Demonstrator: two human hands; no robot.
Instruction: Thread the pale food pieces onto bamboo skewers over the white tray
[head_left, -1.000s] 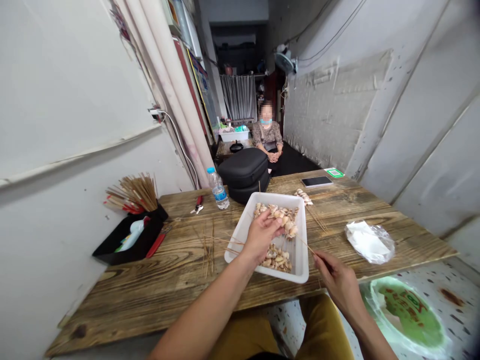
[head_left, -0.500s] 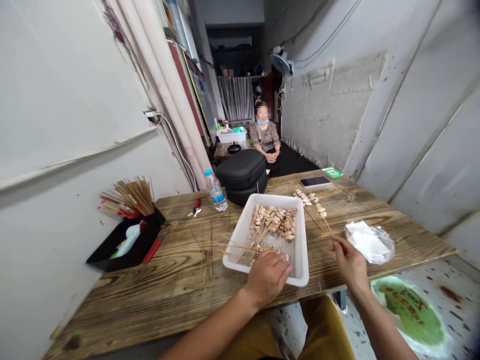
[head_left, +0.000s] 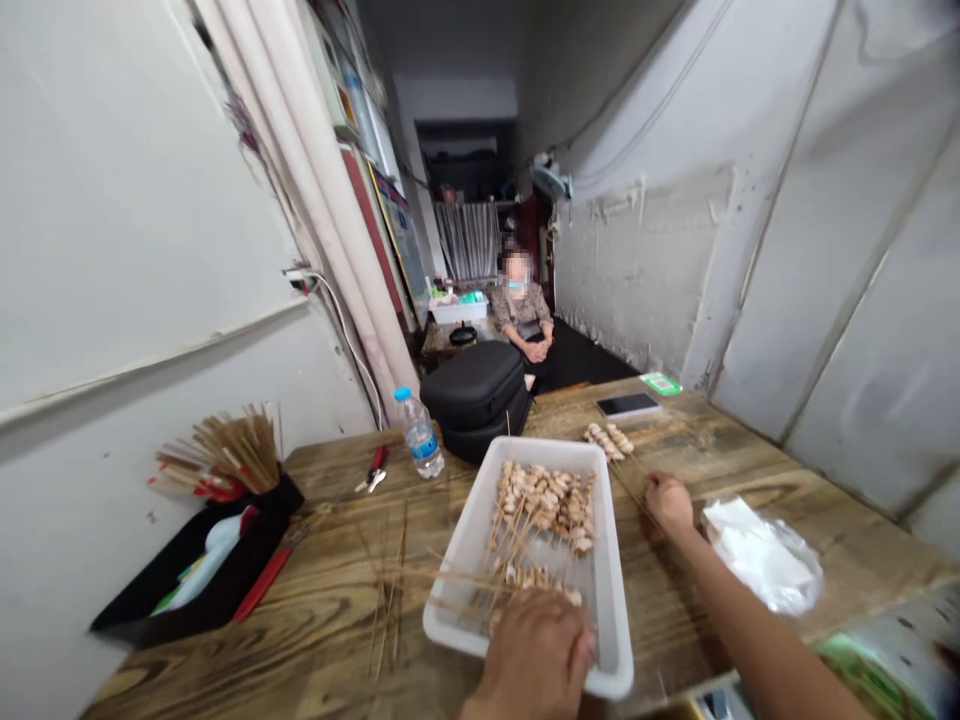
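Observation:
A white rectangular tray on the wooden table holds several skewers of pale meat pieces and a loose heap of the same pieces near its front. My left hand rests over that front heap with its fingers curled down; what it grips is hidden. My right hand lies to the right of the tray, closed on the stick ends of finished skewers that lie on the table.
Bare bamboo sticks lie left of the tray. A black box with a bundle of sticks stands at the left wall. A water bottle, black case, phone and plastic bag are on the table. A person sits beyond.
My left hand came back from the tray's far pile to its front heap. My right hand carried a loaded skewer to the right and set it beside the others on the table.

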